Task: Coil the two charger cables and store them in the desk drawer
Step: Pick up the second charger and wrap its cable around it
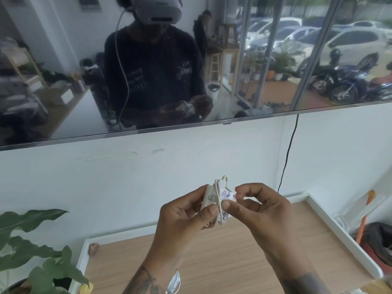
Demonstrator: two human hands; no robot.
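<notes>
Head view: left hand grip holds cable-wrapped charger; right hand pinches its paper tag.

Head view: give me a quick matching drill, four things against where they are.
Things:
1. charger with cable
2. plant
3. black cord
4. coiled white cable

Places:
A. hangs down the wall from the screen
B. on the desk at the bottom edge, by the left forearm
C. lower left corner, beside the desk
D. held above the desk between the left hand and the right hand

Pairs: 1-D, 2-C, 3-A, 4-B
</notes>
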